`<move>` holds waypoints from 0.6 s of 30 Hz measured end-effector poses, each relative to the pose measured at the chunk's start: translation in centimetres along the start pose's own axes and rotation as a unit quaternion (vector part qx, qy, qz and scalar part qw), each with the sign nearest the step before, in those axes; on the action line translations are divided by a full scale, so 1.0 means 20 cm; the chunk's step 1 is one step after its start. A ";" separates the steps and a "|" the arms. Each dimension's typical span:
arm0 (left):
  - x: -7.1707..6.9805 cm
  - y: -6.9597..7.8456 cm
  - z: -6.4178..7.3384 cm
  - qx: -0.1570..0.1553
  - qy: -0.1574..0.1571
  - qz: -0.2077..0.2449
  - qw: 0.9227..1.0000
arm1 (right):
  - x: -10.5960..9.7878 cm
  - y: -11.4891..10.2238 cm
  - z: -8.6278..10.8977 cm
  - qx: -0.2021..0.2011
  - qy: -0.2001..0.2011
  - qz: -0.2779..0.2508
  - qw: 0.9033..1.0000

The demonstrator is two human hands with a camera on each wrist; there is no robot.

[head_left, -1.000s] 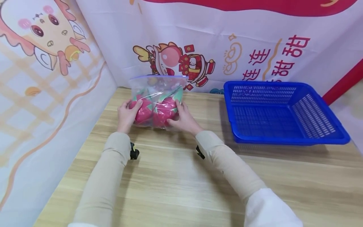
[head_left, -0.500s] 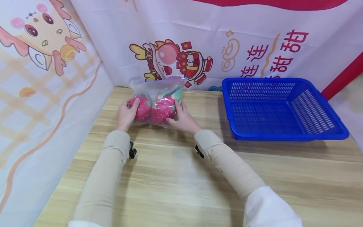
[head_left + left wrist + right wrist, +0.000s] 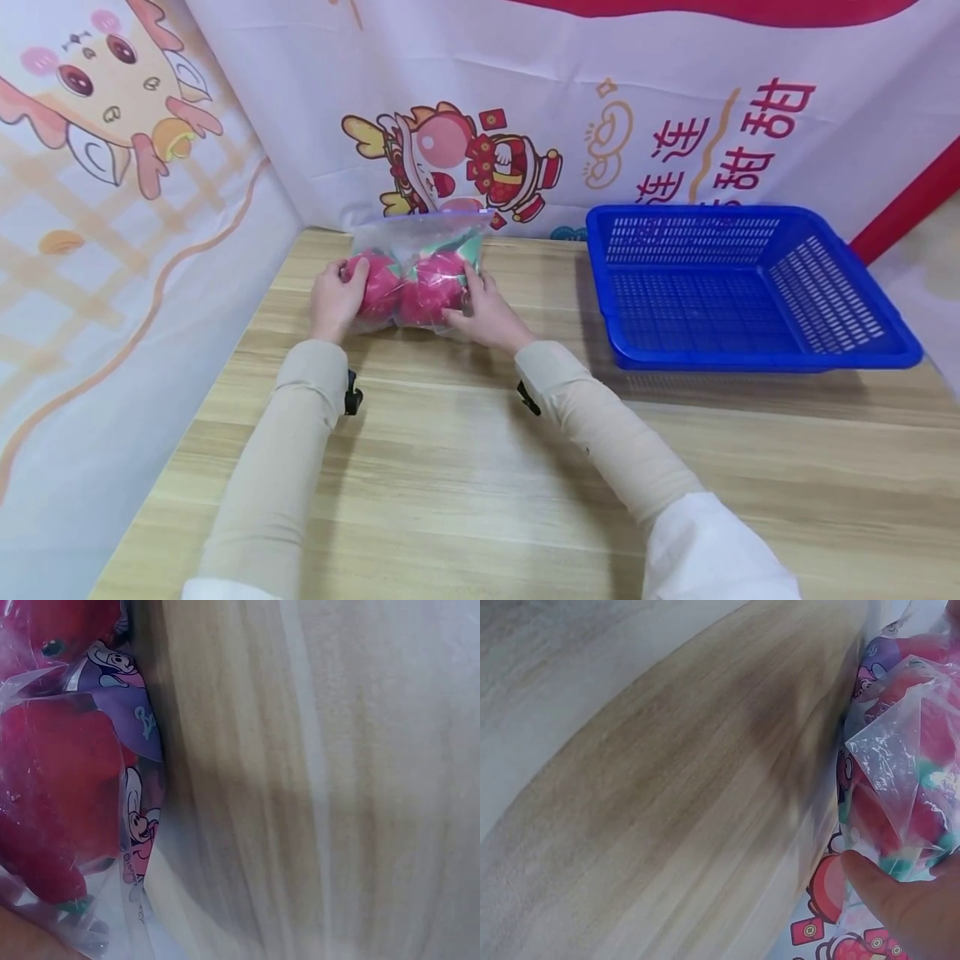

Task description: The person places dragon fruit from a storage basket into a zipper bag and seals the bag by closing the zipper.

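A clear zip bag (image 3: 420,227) stands at the back left of the table, its blue-edged top against the backdrop. Inside sit two dragon fruits, a left one (image 3: 381,287) and a right one (image 3: 433,292), pink-red with green tips. My left hand (image 3: 334,302) grips the bag's left side, thumb toward me. On the opposite side, my right hand (image 3: 486,315) holds the bag around the right fruit. Cartoon print shows on the bag (image 3: 139,735) in the left wrist view. In the right wrist view, the right thumb (image 3: 877,889) presses near the fruit's green tips.
A blue plastic basket (image 3: 750,363) with slotted walls stands to the right of the bag. Behind the wood-grain table (image 3: 450,467) hangs a printed cloth backdrop (image 3: 525,92). Another printed cloth (image 3: 127,275) runs along the left side.
The bag's top edge has sunk lower against the backdrop, and the bag has come slightly toward me. Both hands keep their hold. The head view has shifted a little.
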State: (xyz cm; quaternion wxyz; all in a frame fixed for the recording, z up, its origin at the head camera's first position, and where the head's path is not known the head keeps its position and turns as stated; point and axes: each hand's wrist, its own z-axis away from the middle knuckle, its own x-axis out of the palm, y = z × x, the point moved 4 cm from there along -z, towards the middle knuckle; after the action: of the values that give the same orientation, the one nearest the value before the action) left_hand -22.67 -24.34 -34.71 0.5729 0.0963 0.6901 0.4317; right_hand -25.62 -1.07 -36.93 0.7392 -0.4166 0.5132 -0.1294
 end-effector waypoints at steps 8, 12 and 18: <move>0.01 0.06 -0.01 0.010 -0.002 -0.042 0.999 | -0.01 0.02 0.01 0.014 0.001 0.006 1.000; 0.00 0.08 -0.02 0.018 0.001 -0.064 0.998 | -0.02 0.02 0.01 0.013 0.002 0.017 1.000; 0.00 0.11 -0.02 0.014 -0.005 -0.101 0.995 | -0.02 0.01 0.02 0.009 0.002 0.030 1.000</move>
State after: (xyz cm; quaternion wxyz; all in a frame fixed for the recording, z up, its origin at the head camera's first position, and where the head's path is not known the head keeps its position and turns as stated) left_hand -23.91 -23.22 -33.20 0.6156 0.0369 0.6993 0.3614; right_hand -25.57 -0.43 -36.78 0.7454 -0.3937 0.5260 -0.1130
